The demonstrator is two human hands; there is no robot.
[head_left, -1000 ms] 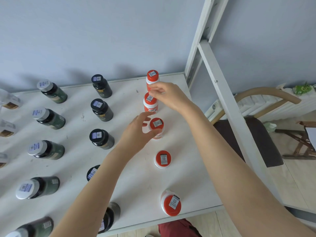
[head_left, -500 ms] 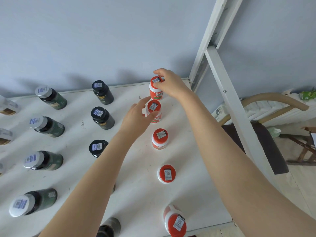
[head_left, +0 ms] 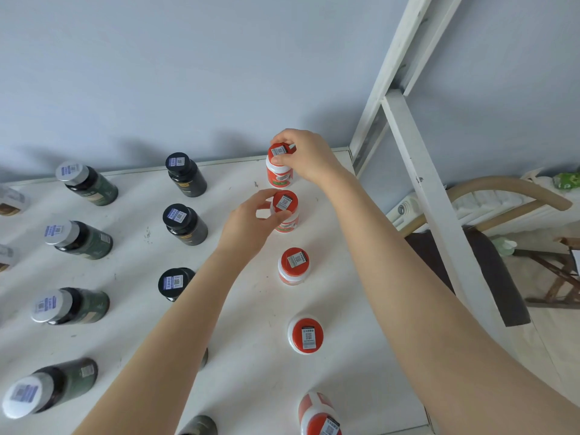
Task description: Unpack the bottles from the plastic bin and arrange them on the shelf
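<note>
Lot: white shelf (head_left: 257, 356), stocked in columns, seen from its front edge. Right-hand column of five, red caps on white bodies, each cap bearing a code sticker. Nearest bottle (head_left: 318, 416), at five o'clock, by the front edge. Second bottle (head_left: 305, 335) and third bottle (head_left: 294, 265) stand free behind it, well apart. Fourth bottle (head_left: 285, 202), near centre: the left hand (head_left: 248, 224) pinches its cap between thumb and fingertips. Fifth bottle (head_left: 278, 177), at twelve o'clock, just short of the back edge by the wall: the right hand (head_left: 306, 157) grasps its cap from above, fingers curled round the rim. Handling, by estimate: small rigid plastic, light, unlikely to break. The smooth sides may slip and a narrow base tips easily, so the cap rim looks the sound hold, lifted straight. At nine to eleven o'clock, black-capped bottles (head_left: 185, 223) in one column, with silver-capped green bottles (head_left: 78, 240) further left. At three o'clock, off the shelf, a chair (head_left: 489, 262) with a dark seat. Plastic bin: not in view.
</note>
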